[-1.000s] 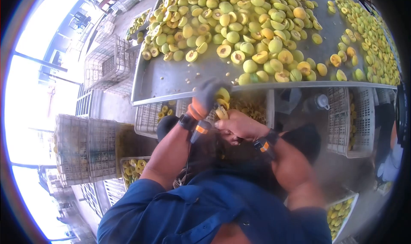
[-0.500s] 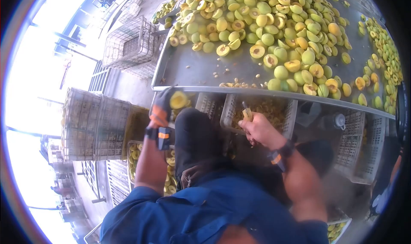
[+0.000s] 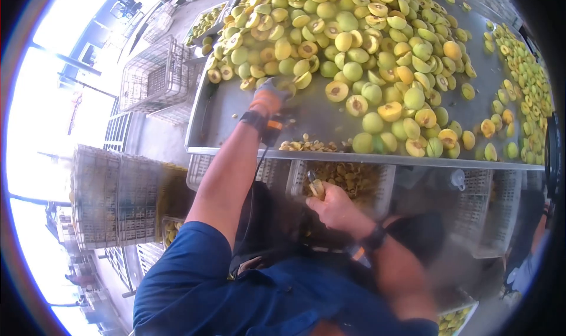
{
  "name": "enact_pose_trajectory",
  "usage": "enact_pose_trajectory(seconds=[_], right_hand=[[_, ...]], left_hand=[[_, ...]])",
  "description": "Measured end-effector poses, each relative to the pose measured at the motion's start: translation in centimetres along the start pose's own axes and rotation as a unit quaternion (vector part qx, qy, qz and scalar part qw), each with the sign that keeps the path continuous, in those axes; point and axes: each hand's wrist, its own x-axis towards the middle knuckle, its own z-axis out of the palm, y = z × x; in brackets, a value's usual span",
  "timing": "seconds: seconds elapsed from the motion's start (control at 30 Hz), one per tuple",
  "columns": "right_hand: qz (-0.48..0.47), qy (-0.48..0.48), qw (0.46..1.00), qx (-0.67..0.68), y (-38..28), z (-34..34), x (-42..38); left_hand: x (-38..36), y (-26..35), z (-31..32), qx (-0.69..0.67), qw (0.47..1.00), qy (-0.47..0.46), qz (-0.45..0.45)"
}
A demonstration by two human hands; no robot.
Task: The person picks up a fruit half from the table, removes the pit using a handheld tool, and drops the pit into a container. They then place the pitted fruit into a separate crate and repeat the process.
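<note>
My left hand (image 3: 270, 98), in a grey and orange glove, reaches over the metal table to the near edge of a heap of halved peaches (image 3: 354, 71). Its fingers are blurred against a peach half at the heap's edge, and I cannot tell whether they grip it. Lower down, my right hand (image 3: 337, 207) is bare and closed round the light-coloured handle of a small pitting knife (image 3: 316, 187), its metal tip pointing up and away. Just beyond this hand, under the table edge, a plastic crate (image 3: 386, 188) holds peach stones and scraps.
Loose stones (image 3: 312, 144) lie along the near rim of the metal table (image 3: 236, 153). Stacked crates (image 3: 118, 197) stand at the left, with another crate (image 3: 154, 79) behind. More crates (image 3: 486, 212) are under the table at right. Another person's arm (image 3: 539, 227) shows at the right edge.
My left hand has moved from beside my knee, where a peach half was at its fingers, up and forward to the heap. My right hand still holds the knife. The view has shifted slightly.
</note>
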Motion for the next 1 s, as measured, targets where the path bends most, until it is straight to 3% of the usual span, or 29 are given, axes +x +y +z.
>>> enact_pose_trajectory(seconds=[0.07,0.13,0.17,0.27,0.37,0.43,0.5,0.63,0.73,0.83,0.9,0.97,1.0], right_hand=[[-0.010,0.018,1.000,-0.018,-0.1,-0.2,0.0],[-0.062,0.037,0.996,-0.055,-0.6,-0.6,0.3],[-0.080,0.056,0.993,-0.071,-0.9,-0.7,0.3],[-0.124,0.108,0.982,-0.095,-1.6,-1.2,0.8],[-0.158,0.152,0.971,-0.095,-2.0,-1.6,1.3],[-0.190,0.175,0.958,-0.123,-2.3,-1.8,1.0],[-0.165,0.175,0.958,-0.154,-1.9,-2.0,0.7],[-0.129,0.190,0.944,-0.237,-1.9,-1.8,-0.4],[-0.122,0.036,0.991,-0.047,-0.6,-1.1,-0.1],[0.016,-0.097,0.985,0.143,-2.9,-2.2,-1.9],[0.002,-0.087,0.986,0.140,-3.3,-2.2,-2.0],[-0.001,-0.099,0.984,0.148,-3.2,-2.2,-1.9],[0.005,-0.119,0.981,0.153,-3.0,-2.4,-1.8]], left_hand=[[2.5,-3.8,1.8,-0.001,0.997,-0.023,0.075],[1.1,-3.1,0.4,0.003,0.989,-0.088,0.122],[-1.1,-1.9,-0.1,-0.150,0.984,-0.098,-0.015],[-8.7,2.2,-2.4,-0.320,0.941,-0.111,0.020],[-14.8,5.2,-3.2,-0.260,0.956,-0.118,0.061],[-18.2,7.1,-3.3,-0.290,0.946,-0.134,0.061],[-19.9,7.3,-2.7,-0.327,0.929,-0.154,0.075],[-21.1,6.8,-1.8,-0.266,0.946,-0.112,0.149],[-22.0,7.6,-2.7,-0.244,0.952,-0.130,0.133],[-22.6,8.1,-4.0,-0.288,0.934,-0.169,0.125],[-22.0,6.9,-3.4,-0.387,0.894,-0.164,0.157],[-23.2,6.8,-2.0,-0.276,0.930,-0.008,0.241],[-23.0,5.4,0.6,-0.235,0.940,0.052,0.242]])
